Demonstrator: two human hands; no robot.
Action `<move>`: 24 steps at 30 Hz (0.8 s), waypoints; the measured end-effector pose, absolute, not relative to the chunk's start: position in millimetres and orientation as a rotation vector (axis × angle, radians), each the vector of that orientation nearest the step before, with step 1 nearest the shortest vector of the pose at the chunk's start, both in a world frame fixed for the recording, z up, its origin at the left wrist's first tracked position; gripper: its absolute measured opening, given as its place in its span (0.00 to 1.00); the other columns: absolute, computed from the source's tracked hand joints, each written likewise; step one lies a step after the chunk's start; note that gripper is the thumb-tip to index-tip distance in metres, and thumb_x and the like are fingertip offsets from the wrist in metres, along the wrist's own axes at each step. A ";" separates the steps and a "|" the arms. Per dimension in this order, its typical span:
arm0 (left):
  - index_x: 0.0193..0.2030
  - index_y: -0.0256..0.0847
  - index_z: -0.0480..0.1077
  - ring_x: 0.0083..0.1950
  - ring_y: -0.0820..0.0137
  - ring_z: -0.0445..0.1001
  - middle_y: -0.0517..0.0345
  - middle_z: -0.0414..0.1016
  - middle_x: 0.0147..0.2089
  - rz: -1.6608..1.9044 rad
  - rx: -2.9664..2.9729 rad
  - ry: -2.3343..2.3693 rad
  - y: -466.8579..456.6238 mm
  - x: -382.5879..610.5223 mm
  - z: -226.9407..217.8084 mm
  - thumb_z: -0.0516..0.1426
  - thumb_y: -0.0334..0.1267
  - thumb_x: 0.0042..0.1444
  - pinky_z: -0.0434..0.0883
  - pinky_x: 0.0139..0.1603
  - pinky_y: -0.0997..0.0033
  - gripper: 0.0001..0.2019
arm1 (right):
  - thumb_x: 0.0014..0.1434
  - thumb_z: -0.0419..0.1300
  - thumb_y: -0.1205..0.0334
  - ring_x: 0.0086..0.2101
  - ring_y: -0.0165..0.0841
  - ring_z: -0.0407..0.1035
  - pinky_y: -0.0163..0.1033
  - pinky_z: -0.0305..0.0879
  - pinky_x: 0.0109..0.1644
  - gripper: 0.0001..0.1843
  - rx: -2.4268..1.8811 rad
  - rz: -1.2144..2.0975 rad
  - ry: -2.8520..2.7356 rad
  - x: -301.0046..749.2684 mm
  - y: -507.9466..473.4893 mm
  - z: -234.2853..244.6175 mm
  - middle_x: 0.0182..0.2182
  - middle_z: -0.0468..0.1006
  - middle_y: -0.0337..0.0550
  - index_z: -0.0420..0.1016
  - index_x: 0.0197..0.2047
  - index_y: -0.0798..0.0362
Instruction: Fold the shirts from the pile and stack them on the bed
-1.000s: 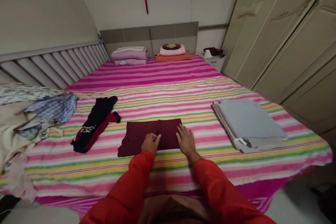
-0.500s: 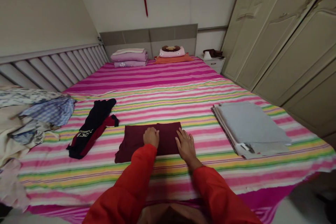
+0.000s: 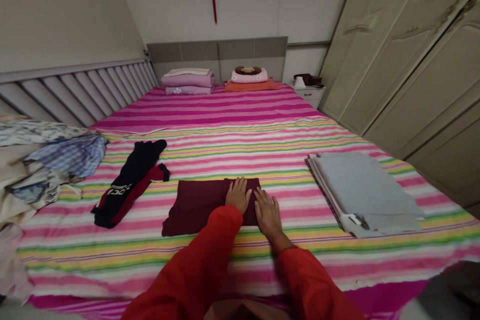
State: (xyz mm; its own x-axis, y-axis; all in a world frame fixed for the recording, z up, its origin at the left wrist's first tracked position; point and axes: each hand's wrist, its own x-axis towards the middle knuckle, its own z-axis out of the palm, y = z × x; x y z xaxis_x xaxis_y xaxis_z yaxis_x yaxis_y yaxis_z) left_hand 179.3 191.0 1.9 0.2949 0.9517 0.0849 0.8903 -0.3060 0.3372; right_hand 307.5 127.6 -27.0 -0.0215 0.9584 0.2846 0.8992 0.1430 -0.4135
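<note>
A maroon garment (image 3: 200, 205), partly folded over at its right side, lies flat on the striped bedspread (image 3: 240, 150) in front of me. My left hand (image 3: 239, 195) rests flat on the folded part, fingers stretched out. At the garment's right edge lies my right hand (image 3: 268, 211), its fingers spread and partly on the bedspread. Left of the garment is a dark navy and red top (image 3: 129, 182) with white lettering. To the right sits a neat stack of grey folded cloth (image 3: 369, 190).
A heap of loose clothes (image 3: 48, 160) covers the bed's left edge beside a railing (image 3: 75, 90). Folded lilac bedding (image 3: 189, 81) and an orange pillow (image 3: 249, 86) stand near the headboard (image 3: 240, 52). A wardrobe (image 3: 405, 60) flanks the right side, with a white nightstand (image 3: 309, 94) beyond.
My left hand has moved right along the maroon garment, from closed fingers to a flat, open palm on the folded part. My right hand stays at the right edge. The view has shifted slightly.
</note>
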 end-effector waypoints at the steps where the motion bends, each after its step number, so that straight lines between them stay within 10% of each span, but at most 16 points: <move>1: 0.70 0.41 0.57 0.74 0.62 0.48 0.52 0.56 0.72 0.380 2.369 1.738 193.2 172.4 3.1 0.41 0.45 0.66 0.45 0.74 0.53 0.27 | 0.68 0.41 0.61 0.65 0.37 0.55 0.51 0.47 0.67 0.26 -1.765 0.158 -1.934 307.3 127.8 -27.2 0.66 0.63 0.46 0.63 0.66 0.50; 18: 0.69 0.41 0.58 0.72 0.65 0.53 0.53 0.56 0.72 0.258 2.459 1.623 171.8 178.5 10.9 0.40 0.37 0.66 0.52 0.72 0.56 0.26 | 0.69 0.38 0.51 0.62 0.39 0.60 0.52 0.53 0.65 0.29 -1.609 0.377 -1.592 316.8 132.5 -30.0 0.59 0.73 0.47 0.71 0.61 0.50; 24: 0.69 0.44 0.59 0.74 0.60 0.48 0.53 0.55 0.72 0.201 2.367 1.730 188.7 170.7 5.3 0.44 0.36 0.63 0.45 0.73 0.48 0.27 | 0.70 0.40 0.53 0.68 0.36 0.47 0.53 0.41 0.69 0.27 -1.578 0.447 -1.975 270.6 141.9 4.0 0.68 0.59 0.42 0.57 0.69 0.45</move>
State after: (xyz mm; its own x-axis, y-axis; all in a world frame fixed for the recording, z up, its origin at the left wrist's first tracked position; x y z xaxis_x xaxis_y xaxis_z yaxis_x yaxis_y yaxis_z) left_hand 170.7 188.7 5.3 0.3045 0.9525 -0.0099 0.9249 -0.2932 0.2422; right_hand 270.6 141.9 4.0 -0.1448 0.9645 0.2207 0.7753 0.2492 -0.5803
